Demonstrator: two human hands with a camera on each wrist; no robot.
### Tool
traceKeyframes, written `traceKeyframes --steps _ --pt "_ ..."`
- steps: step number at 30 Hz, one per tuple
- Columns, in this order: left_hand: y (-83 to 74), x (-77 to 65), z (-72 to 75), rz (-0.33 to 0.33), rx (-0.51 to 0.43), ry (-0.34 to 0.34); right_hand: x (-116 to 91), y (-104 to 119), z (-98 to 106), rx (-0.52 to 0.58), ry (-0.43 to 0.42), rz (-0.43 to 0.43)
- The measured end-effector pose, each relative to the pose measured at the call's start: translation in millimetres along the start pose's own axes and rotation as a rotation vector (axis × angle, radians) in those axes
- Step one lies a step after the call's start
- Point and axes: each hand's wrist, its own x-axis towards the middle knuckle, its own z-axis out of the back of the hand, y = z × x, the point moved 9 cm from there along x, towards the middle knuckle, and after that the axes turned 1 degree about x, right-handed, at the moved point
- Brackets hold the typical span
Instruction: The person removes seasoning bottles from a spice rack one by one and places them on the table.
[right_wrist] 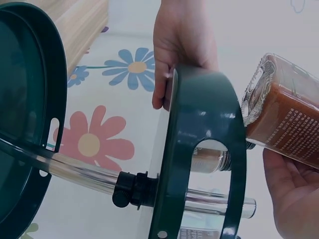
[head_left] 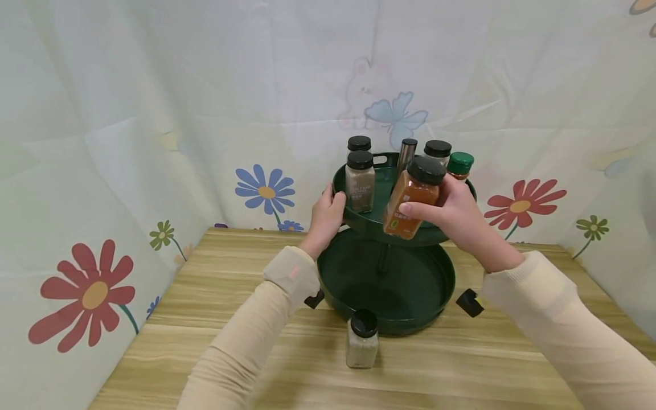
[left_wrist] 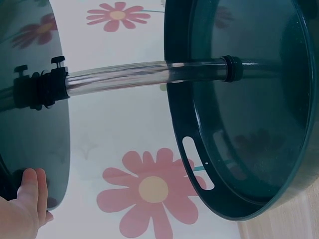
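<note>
My right hand (head_left: 463, 219) holds a spice jar (head_left: 410, 206) of orange-red powder with a black lid, tilted over the front of the upper tray (head_left: 365, 226). The right wrist view shows the jar's glass base (right_wrist: 259, 97) above that tray's rim, apart from it. My left hand (head_left: 328, 216) grips the left rim of the upper tray, its fingers (left_wrist: 31, 186) against the underside. On this tray stand a salt-and-pepper jar (head_left: 360, 185), another black-lidded jar (head_left: 359, 143) behind it, a black-lidded jar (head_left: 437, 149) and a green-capped jar (head_left: 460, 164).
Below is the dark green lower tray (head_left: 389, 299), joined by a central pole (left_wrist: 144, 77). A jar of pale contents (head_left: 362, 344) stands on the wooden table (head_left: 287, 364) before it. Black pieces (head_left: 469, 303) lie near the forearms. A flowered curtain (head_left: 205, 114) hangs behind.
</note>
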Motion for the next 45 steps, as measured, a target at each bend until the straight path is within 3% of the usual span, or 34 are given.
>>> traceKeyframes --steps 19,28,45 --pt "-2.2 -1.4 0.7 -0.014 0.000 -0.006 -30 6 -10 -0.010 0.071 0.015" --pt "-2.8 -1.2 1.3 -0.027 0.017 -0.010 -41 0 -13 -0.006 0.077 0.045" --pt "-3.2 -3.0 0.7 -0.011 0.010 -0.001 -61 -25 -26 -0.041 0.141 0.029"
